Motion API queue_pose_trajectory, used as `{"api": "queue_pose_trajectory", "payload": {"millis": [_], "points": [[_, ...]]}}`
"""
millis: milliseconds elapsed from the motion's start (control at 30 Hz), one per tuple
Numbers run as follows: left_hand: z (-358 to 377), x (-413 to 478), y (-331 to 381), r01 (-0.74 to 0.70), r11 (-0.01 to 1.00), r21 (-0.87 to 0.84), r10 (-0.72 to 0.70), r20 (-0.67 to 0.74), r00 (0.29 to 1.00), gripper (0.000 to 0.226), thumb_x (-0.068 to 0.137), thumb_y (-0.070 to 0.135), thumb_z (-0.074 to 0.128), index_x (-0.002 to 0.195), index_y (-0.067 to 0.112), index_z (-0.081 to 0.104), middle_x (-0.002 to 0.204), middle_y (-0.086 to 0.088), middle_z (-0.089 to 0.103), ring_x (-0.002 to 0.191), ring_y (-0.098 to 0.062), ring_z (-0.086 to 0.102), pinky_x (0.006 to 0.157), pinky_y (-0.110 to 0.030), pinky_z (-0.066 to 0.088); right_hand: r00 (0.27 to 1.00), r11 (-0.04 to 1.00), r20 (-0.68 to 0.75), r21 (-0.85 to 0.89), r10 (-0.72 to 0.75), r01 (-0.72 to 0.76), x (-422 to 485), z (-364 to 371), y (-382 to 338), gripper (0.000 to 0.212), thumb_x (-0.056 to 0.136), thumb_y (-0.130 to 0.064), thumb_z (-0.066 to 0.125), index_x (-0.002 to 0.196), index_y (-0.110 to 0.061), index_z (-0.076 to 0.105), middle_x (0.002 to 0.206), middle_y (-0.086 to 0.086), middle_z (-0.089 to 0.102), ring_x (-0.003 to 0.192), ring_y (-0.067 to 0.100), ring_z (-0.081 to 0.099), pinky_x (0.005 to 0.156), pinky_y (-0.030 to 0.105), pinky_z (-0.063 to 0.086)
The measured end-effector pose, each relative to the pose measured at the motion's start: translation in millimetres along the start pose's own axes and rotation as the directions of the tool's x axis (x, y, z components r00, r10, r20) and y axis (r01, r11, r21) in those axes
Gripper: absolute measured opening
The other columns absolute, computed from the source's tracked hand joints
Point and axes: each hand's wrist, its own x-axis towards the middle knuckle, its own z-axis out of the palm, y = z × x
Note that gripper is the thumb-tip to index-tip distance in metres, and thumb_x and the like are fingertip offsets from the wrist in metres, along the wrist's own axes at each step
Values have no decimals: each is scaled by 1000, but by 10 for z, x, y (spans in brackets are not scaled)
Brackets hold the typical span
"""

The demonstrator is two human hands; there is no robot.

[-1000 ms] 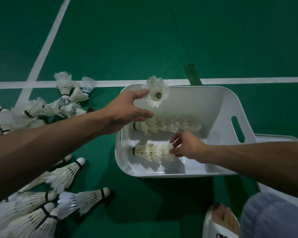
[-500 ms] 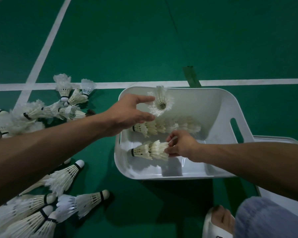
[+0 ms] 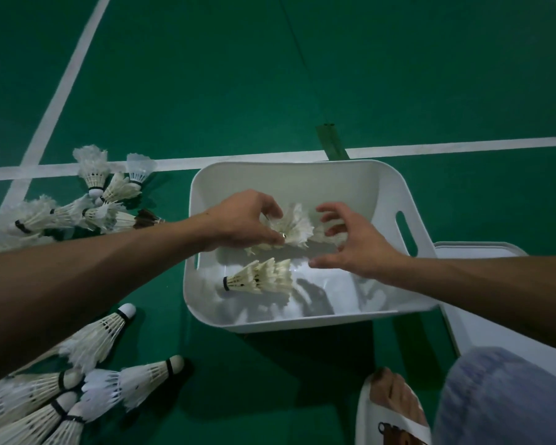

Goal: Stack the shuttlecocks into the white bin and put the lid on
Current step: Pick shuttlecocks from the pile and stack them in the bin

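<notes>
The white bin (image 3: 408, 200) stands on the green court floor. My left hand (image 3: 244, 220) reaches over its left rim and pinches a white feather shuttlecock (image 3: 294, 228), feathers fanned toward me, above a back row of nested shuttlecocks that is mostly hidden. A short nested stack of shuttlecocks (image 3: 260, 277) lies on the bin floor nearer me, cork to the left. My right hand (image 3: 353, 242) hovers open over the bin's middle, fingers spread, holding nothing. The white lid (image 3: 482, 319) lies flat on the floor against the bin's right side.
Loose shuttlecocks lie in a heap left of the bin (image 3: 87, 203) and in another at the bottom left (image 3: 77, 380). White court lines (image 3: 463, 144) run behind the bin. My foot in a white slipper (image 3: 389, 409) and my knee are at the bottom right.
My left hand brought its shuttlecock down from the bin's back rim into the bin. My right hand let go of the near stack and lifted up, fingers opening.
</notes>
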Motion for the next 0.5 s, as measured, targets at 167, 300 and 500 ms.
{"api": "queue_pose_trajectory", "payload": {"millis": [167,300,500], "points": [[166,37,221,-69,986,152,53,109,993,49,80,33,74,123,14,61,120,0,64,99,-15,61,87,-27,47,981,966,108,-187,-159,177,17,-16,-124,97,58,-35,90,140,-37,37,128,-12,50,104,9,53,88,27,50],[246,79,252,-85,994,64,74,159,985,52,83,26,72,130,17,54,124,-2,61,95,-13,58,89,-25,46,986,952,94,-264,-134,155,89,2,-66,88,62,-35,88,137,-32,42,113,-5,54,98,15,55,88,34,49],[139,111,-79,318,933,-168,-266,271,925,40,87,13,67,123,23,52,120,-9,60,97,-26,62,83,-41,56,992,951,112,-309,52,-15,188,22,294,59,71,-19,78,126,-27,57,116,5,56,98,21,57,82,29,49]]}}
